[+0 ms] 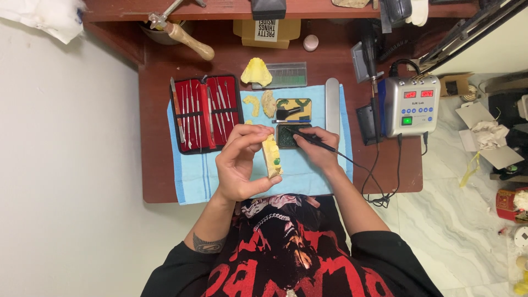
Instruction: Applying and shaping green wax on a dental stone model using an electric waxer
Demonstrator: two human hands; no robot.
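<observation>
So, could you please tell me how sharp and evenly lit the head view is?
Head view: even light, soft shadows, left hand, yellow dental model and right hand sharp; red displays on the grey control box glow, slightly blurred; edges bend mildly.

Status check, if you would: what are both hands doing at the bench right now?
Left hand grips yellow dental cast, raised over blue mat. Right hand holds black corded pen tool, tip in small dark wax tin. Nothing between them.

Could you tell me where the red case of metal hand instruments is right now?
In the head view, the open red case of metal hand instruments lies on the blue cloth, left of the left hand.
</observation>
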